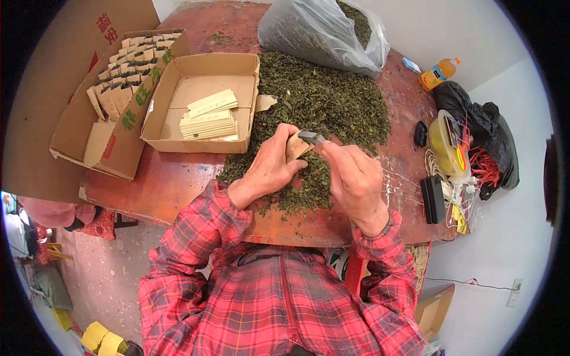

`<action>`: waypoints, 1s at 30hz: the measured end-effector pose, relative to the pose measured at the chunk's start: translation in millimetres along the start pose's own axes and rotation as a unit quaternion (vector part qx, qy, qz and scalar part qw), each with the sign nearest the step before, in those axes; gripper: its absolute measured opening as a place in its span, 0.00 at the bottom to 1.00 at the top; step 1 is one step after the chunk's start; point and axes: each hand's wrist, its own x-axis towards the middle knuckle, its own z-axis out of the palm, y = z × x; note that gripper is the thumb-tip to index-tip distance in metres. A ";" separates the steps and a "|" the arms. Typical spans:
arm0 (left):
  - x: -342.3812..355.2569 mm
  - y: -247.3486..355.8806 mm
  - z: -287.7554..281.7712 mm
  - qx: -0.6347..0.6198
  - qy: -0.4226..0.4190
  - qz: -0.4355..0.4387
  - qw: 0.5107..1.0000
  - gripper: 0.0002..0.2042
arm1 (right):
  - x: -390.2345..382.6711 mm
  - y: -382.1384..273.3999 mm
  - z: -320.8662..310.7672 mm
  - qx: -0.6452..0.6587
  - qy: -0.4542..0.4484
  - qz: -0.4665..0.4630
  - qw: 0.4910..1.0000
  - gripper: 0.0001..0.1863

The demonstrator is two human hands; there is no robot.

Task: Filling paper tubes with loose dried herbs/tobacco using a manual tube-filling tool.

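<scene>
The tan paper envelope (pixel 295 151) is gripped in the left hand (pixel 268 161) over the dried leaves (pixel 338 98), with the grey scoop (pixel 311 137), pinched by the right hand (pixel 356 181), at its mouth, so careless tilting might spill leaves outside.

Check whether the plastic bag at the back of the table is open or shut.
Open: the plastic bag gapes toward its right side, where dark green leaves show uncovered inside.

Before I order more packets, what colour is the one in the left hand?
The packet is light tan, best seen in the head view.
</scene>
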 end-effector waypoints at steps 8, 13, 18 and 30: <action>-1.7 -6.9 2.6 0.011 0.026 0.046 0.999 0.27 | -1.6 -4.0 11.2 -0.001 -0.031 -0.020 0.999 0.18; -1.5 -4.2 4.0 0.001 0.021 0.041 0.999 0.27 | -3.9 -8.9 14.2 0.011 -0.051 -0.006 0.999 0.17; -2.2 -7.6 3.8 0.009 0.026 0.057 0.998 0.26 | -3.2 -10.6 16.8 0.011 -0.059 -0.005 0.998 0.19; -1.6 -11.7 5.3 0.003 0.032 0.072 0.997 0.26 | -3.0 0.0 18.1 0.005 -0.023 -0.044 0.999 0.19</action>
